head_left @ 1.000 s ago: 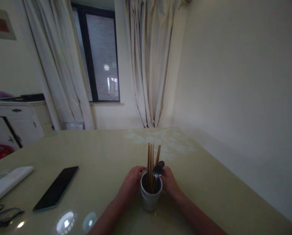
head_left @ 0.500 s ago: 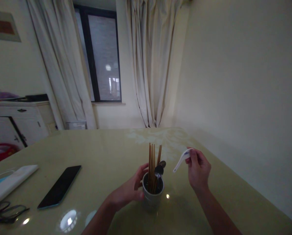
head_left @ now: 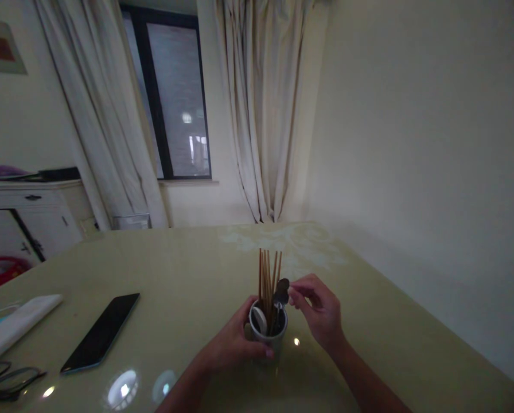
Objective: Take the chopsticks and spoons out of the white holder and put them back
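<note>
The left hand (head_left: 235,343) is curved around a pale cup (head_left: 277,345), its thumb across the near side and its other fingers at the left rim. The right hand (head_left: 323,314) has thumb and forefinger drawn into a narrow pinch at the bowl edge of one of two metal spoons (head_left: 281,291); which of the two is unclear.

The single cup stands upright on the pale green tabletop (head_left: 188,275), well in from its right edge. Besides the metal spoons, it holds one white spoon (head_left: 260,320), at the left inside the rim, and several upright wooden chopsticks (head_left: 266,278), too overlapped to count surely.

Toward the tabletop's left edge lie one dark phone (head_left: 102,332), one white slab-shaped object (head_left: 20,328) and one tangle of dark cords (head_left: 10,381). Beyond the far edge are one window (head_left: 179,97) and two cream curtains (head_left: 263,115).
</note>
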Demonstrator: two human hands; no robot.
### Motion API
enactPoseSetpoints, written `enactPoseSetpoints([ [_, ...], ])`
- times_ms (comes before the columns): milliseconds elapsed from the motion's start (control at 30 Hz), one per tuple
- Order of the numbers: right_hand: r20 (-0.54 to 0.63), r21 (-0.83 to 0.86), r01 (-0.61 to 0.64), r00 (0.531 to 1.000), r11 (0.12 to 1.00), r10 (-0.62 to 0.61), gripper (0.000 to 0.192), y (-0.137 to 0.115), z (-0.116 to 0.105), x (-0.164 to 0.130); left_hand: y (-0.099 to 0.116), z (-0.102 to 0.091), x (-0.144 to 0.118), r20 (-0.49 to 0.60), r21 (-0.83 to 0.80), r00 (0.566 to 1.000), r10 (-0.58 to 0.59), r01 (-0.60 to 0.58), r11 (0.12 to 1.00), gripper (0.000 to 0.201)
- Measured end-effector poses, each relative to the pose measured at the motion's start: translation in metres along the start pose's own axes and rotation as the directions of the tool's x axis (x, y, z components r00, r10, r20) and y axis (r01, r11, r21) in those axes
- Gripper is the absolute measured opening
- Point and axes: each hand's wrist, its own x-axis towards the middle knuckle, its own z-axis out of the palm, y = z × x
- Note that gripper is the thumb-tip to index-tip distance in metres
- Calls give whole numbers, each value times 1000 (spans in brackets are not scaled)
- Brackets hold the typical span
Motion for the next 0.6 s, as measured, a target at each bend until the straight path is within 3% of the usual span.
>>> enactPoseSetpoints([
  [133,-35,24,-201,979,979,202,32,11,3,-1,0,2,3,-65,46,997,40,-38,998,89],
  [200,43,-3,-251,967,968,251,39,19,9,-6,-4,2,6,-142,98,987,77,-63,993,87],
  [333,285,-18,-295,914,955,288,78,31,29,-21,-13,-1,10,-236,228,958,166,-111,967,75],
  [467,359,30,-343,880,939,310,72,28,41,-26,-21,-8,9,-174,311,958,228,-167,936,68],
  [600,206,-106,-342,911,934,357,65,35,33,-15,-32,-16,10,-224,456,954,197,-76,887,85],
])
